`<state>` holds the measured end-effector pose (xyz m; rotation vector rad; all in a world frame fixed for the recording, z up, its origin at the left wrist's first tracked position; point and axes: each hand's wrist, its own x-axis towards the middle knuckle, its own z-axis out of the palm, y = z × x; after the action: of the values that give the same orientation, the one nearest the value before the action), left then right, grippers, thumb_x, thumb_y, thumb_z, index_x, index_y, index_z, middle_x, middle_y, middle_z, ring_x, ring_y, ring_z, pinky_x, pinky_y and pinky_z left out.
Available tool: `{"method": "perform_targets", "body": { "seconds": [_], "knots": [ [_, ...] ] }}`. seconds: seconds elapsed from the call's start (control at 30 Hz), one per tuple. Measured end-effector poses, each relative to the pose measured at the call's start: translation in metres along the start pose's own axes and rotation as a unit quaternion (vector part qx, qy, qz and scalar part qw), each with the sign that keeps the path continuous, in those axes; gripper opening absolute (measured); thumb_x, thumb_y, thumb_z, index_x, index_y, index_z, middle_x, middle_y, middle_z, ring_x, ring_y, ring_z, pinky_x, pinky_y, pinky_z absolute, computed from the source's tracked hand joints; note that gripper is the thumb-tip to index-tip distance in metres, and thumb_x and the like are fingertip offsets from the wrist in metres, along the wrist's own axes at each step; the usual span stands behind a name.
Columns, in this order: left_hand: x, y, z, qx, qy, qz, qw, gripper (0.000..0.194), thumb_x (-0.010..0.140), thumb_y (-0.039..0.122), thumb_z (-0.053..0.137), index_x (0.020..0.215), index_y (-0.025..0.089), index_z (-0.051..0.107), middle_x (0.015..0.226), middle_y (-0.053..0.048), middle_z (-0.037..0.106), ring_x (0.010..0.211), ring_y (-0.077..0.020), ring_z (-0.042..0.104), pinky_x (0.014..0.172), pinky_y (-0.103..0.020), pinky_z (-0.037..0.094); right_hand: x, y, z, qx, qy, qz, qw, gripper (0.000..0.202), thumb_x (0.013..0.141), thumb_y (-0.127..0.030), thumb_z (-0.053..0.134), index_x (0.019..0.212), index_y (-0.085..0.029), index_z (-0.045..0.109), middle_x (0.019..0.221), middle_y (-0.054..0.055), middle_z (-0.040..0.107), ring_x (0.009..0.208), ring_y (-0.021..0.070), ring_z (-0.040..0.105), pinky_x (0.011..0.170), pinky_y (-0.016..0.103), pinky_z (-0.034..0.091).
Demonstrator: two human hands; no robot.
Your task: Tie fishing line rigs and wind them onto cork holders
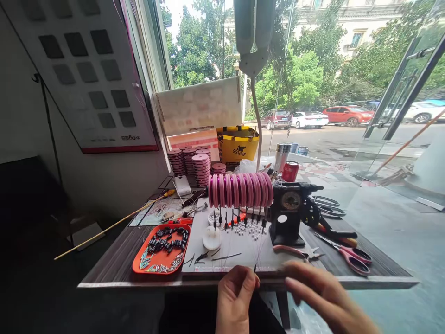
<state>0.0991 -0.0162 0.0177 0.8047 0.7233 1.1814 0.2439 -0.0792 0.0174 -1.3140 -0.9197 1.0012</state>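
My left hand (pixel 236 297) is at the table's front edge, thumb and forefinger pinched on thin threads and a small dark piece. To its right, my right hand (pixel 321 294) is slightly blurred, fingers stretched out and apart, with nothing seen in it. Behind the hands, a row of pink spools (pixel 240 190) sits on a black winding machine (pixel 287 215). Threads with small black pieces hang from the spools over a white board (pixel 222 262). On the board lie loose white beads (pixel 248 228), a round white disc (pixel 212 238) and short black strips (pixel 200 258).
An orange tray (pixel 136 265) of small black and metal parts is at left. Pliers (pixel 290 250) and pink-handled scissors (pixel 352 260) lie at right. Behind stand stacked pink spools (pixel 200 169), a yellow bag (pixel 238 146) and a red can (pixel 290 171). A long thin stick (pixel 114 223) juts out left.
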Motion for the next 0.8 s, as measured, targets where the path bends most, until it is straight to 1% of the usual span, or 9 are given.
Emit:
{"method": "perform_targets", "body": {
  "seconds": [0.07, 0.13, 0.2, 0.3, 0.47, 0.53, 0.63, 0.73, 0.8],
  "knots": [
    [0.000, 0.000, 0.000, 0.022, 0.001, 0.023, 0.999, 0.030, 0.054, 0.040, 0.082, 0.049, 0.015, 0.065, 0.048, 0.003, 0.057, 0.052, -0.0087, 0.047, 0.056, -0.018, 0.038, 0.012, 0.001, 0.017, 0.029, -0.034, 0.002, 0.999, 0.038, 0.067, -0.047, 0.074, 0.093, -0.019, 0.067, 0.092, 0.006, 0.067, 0.088, 0.0231, 0.059, 0.078, 0.035, 0.047],
    [-0.001, 0.001, 0.000, 0.043, 0.002, 0.029, 0.999, 0.030, 0.054, 0.040, 0.081, 0.050, 0.016, 0.065, 0.048, 0.003, 0.058, 0.052, -0.0095, 0.049, 0.056, -0.019, 0.039, 0.019, -0.002, 0.033, 0.051, -0.070, -0.011, 0.996, 0.037, 0.068, -0.050, 0.071, 0.086, -0.019, 0.068, 0.081, 0.004, 0.066, 0.080, 0.0209, 0.058, 0.071, 0.031, 0.046],
    [-0.001, 0.001, 0.000, 0.067, -0.002, 0.024, 0.997, 0.029, 0.055, 0.040, 0.081, 0.051, 0.016, 0.066, 0.049, 0.003, 0.058, 0.053, -0.0103, 0.049, 0.056, -0.019, 0.039, 0.022, -0.008, 0.042, 0.050, -0.087, -0.027, 0.995, 0.033, 0.068, -0.049, 0.070, 0.073, -0.016, 0.066, 0.068, 0.001, 0.059, 0.069, 0.0167, 0.052, 0.064, 0.027, 0.042],
    [0.000, 0.001, -0.002, 0.108, -0.015, 0.024, 0.994, 0.030, 0.058, 0.042, 0.078, 0.052, 0.016, 0.065, 0.050, 0.003, 0.056, 0.053, -0.0108, 0.047, 0.055, -0.020, 0.038, 0.023, -0.012, 0.047, 0.057, -0.077, -0.040, 0.995, 0.037, 0.067, -0.049, 0.070, 0.060, -0.016, 0.058, 0.058, -0.002, 0.047, 0.060, 0.0127, 0.042, 0.056, 0.025, 0.036],
    [0.002, 0.004, -0.003, 0.144, -0.040, 0.033, 0.988, 0.032, 0.062, 0.042, 0.076, 0.049, 0.014, 0.064, 0.048, 0.002, 0.055, 0.052, -0.0103, 0.046, 0.054, -0.020, 0.037, 0.022, -0.010, 0.049, 0.142, -0.061, 0.025, 0.988, 0.038, 0.059, -0.050, 0.076, 0.063, -0.015, 0.061, 0.059, -0.002, 0.050, 0.057, 0.0101, 0.040, 0.054, 0.022, 0.036],
    [0.000, 0.007, 0.000, 0.107, -0.052, 0.017, 0.993, 0.027, 0.062, 0.039, 0.077, 0.052, 0.015, 0.068, 0.048, 0.002, 0.059, 0.052, -0.0109, 0.049, 0.056, -0.021, 0.040, 0.022, -0.009, 0.049, 0.160, -0.071, 0.038, 0.984, 0.039, 0.058, -0.050, 0.077, 0.061, -0.015, 0.061, 0.055, -0.003, 0.048, 0.053, 0.0081, 0.037, 0.050, 0.019, 0.034],
    [-0.003, 0.012, 0.005, 0.002, -0.057, -0.043, 0.997, 0.020, 0.059, 0.035, 0.080, 0.058, 0.017, 0.073, 0.052, 0.000, 0.066, 0.053, -0.0116, 0.055, 0.060, -0.021, 0.045, 0.022, -0.010, 0.048, 0.161, -0.094, 0.052, 0.981, 0.038, 0.060, -0.050, 0.077, 0.063, -0.015, 0.063, 0.052, -0.004, 0.046, 0.049, 0.0068, 0.035, 0.044, 0.017, 0.030],
    [-0.006, 0.016, 0.008, -0.071, -0.026, -0.092, 0.993, 0.021, 0.052, 0.031, 0.085, 0.055, 0.015, 0.072, 0.052, 0.000, 0.067, 0.054, -0.0097, 0.058, 0.060, -0.017, 0.047, 0.024, -0.007, 0.047, 0.178, -0.091, 0.069, 0.977, 0.038, 0.059, -0.049, 0.078, 0.073, -0.015, 0.067, 0.054, -0.004, 0.050, 0.049, 0.0063, 0.037, 0.044, 0.017, 0.030],
    [-0.007, 0.017, 0.009, -0.101, 0.001, -0.116, 0.988, 0.022, 0.046, 0.028, 0.087, 0.053, 0.015, 0.072, 0.051, 0.000, 0.068, 0.053, -0.0096, 0.060, 0.059, -0.016, 0.049, 0.025, -0.004, 0.047, 0.184, -0.089, 0.060, 0.977, 0.038, 0.059, -0.047, 0.079, 0.074, -0.014, 0.068, 0.056, -0.003, 0.052, 0.050, 0.0064, 0.039, 0.047, 0.017, 0.032]
  ]
}}
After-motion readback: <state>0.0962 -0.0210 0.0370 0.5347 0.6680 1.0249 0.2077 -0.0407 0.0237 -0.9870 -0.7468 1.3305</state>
